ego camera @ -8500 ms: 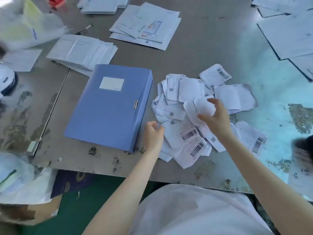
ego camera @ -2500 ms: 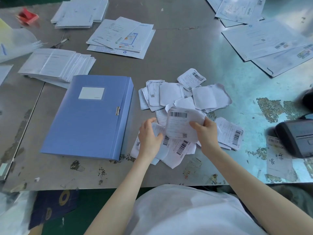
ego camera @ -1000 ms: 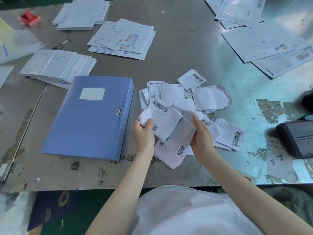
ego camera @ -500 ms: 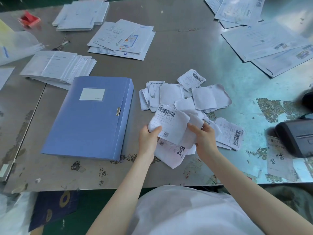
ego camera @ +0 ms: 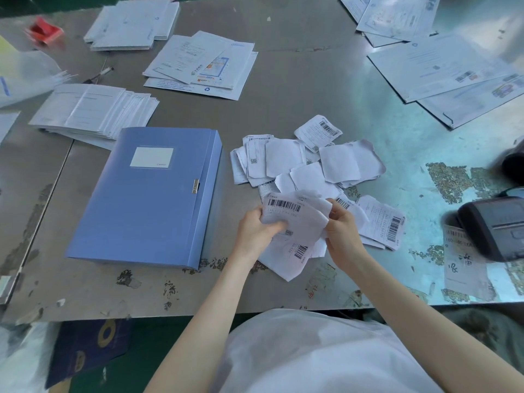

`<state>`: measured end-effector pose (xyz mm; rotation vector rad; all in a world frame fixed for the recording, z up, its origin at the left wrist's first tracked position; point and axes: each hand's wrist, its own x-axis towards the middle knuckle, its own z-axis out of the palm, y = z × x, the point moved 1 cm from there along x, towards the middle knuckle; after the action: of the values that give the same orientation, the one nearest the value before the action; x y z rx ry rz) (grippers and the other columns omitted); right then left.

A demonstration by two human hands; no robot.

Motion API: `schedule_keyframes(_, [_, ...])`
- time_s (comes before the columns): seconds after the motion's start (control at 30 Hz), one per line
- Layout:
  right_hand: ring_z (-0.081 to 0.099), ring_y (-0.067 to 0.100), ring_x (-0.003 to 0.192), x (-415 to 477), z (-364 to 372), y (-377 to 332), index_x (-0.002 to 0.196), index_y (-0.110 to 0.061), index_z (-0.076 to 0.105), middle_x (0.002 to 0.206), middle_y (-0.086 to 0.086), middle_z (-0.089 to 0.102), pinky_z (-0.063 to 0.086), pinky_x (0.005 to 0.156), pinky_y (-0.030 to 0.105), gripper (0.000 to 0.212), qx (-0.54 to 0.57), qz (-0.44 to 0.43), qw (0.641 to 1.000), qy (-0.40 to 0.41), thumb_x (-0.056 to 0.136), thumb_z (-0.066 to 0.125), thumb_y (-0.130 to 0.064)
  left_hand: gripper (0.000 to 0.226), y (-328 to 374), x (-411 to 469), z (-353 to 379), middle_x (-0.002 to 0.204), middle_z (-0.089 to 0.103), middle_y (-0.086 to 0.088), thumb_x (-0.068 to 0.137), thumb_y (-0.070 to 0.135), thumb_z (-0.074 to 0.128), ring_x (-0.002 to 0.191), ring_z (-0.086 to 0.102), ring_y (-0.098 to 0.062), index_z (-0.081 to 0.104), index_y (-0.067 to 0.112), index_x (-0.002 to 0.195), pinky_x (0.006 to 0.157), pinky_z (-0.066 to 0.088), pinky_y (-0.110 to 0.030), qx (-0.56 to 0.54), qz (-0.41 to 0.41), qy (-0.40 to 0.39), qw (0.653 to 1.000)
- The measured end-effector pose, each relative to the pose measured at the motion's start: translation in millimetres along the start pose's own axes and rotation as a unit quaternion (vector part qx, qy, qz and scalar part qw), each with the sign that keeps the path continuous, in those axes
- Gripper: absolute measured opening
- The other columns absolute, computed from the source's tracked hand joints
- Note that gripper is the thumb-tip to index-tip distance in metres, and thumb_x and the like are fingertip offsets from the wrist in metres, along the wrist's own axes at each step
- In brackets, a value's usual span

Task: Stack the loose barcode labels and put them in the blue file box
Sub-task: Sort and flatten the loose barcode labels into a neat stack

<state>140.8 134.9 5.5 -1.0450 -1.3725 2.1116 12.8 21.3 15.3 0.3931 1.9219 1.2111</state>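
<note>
A closed blue file box (ego camera: 147,197) lies flat on the metal table, its clasp facing right. To its right spreads a heap of loose white barcode labels (ego camera: 309,163), some face down. My left hand (ego camera: 256,236) and my right hand (ego camera: 343,235) both grip a small bunch of labels (ego camera: 295,219) just above the near edge of the heap, a barcode showing on the top sheet. More labels (ego camera: 382,222) lie flat to the right of my right hand.
A black label printer (ego camera: 493,228) sits at the right edge. Stacks of paper forms (ego camera: 93,112) and printed sheets (ego camera: 201,66) lie behind the box. Large envelopes (ego camera: 442,66) cover the far right. A red object (ego camera: 44,31) sits far left.
The bunch of labels has shifted from my left side to between both hands, and my hands have drawn closer together around it. The box stays shut.
</note>
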Motion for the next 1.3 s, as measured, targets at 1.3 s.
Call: schedule_keyframes(1.3, [0.049, 0.023, 0.119, -7, 16, -5, 0.116, -0.046, 0.044, 0.124, 0.003, 0.052, 0.047, 0.096, 0.045, 0.063, -0.165, -0.110, 0.980, 0.010, 0.071, 0.051, -0.003, 0.052, -3, -11, -1, 0.118, 0.059, 0.003, 0.081, 0.003, 0.064, 0.106, 0.059, -0.008, 0.045, 0.024, 0.125, 0.077, 0.052, -0.016, -0.068, 0.101, 0.081, 0.989])
